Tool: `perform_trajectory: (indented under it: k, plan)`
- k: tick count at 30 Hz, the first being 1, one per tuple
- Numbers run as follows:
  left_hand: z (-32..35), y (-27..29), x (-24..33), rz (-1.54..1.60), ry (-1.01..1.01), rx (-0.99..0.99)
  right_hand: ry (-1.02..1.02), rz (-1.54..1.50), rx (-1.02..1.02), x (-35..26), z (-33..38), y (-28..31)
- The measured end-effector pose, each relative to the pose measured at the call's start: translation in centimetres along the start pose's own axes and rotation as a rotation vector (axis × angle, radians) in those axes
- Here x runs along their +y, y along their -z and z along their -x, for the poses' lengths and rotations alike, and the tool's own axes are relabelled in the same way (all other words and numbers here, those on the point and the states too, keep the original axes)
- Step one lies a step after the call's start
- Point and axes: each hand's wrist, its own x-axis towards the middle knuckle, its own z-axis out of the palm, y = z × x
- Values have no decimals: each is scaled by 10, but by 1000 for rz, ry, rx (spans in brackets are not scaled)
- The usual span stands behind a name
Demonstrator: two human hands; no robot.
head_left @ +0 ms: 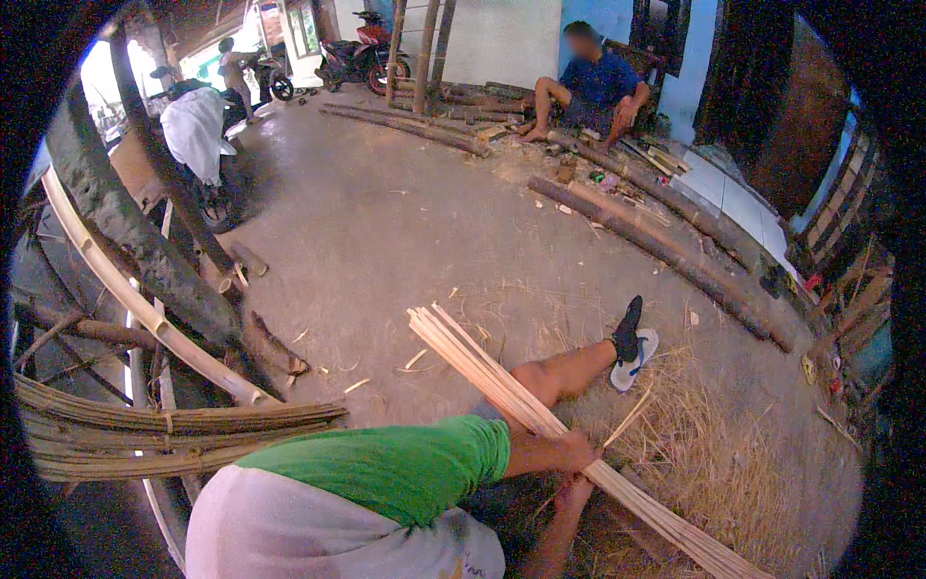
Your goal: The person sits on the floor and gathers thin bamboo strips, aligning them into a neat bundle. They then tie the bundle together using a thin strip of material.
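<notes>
A long bundle of pale split-bamboo strips (482, 372) slants across my leg, from the middle of the view to the lower right edge. My left hand (577, 451), its arm in a green sleeve, is closed around the bundle. Just below it my right hand (573, 492) meets the underside of the strips. Its fingers look closed but are partly hidden, and what they hold does not show. A short, thin strip (631, 417) sticks out beside my left hand, away from the bundle.
Shavings (704, 434) are heaped beside my outstretched leg, near my sandalled foot (632, 357). Bound thin rods (183, 425) lie at the left, next to a curved bamboo pole (145, 309). Logs (666, 246) lie at the right. Another person (603, 87) sits by the far wall.
</notes>
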Motion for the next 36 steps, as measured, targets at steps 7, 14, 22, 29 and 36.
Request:
perform_trajectory:
  k: [7,14,22,29,36]
  plan:
    - [-8,-38,-1,-58,105,219,53,-62,147,-6,1,-12]
    - [-17,-29,-25,-135,-80,-117,60,-70,155,-14,13,-10]
    - [8,8,-14,47,6,-194,-66,-88,188,-9,12,-13]
    - [-9,-10,-22,153,14,-56,-4,166,32,16,-8,20]
    - [1,3,-19,173,-47,-99,113,154,120,22,-15,8]
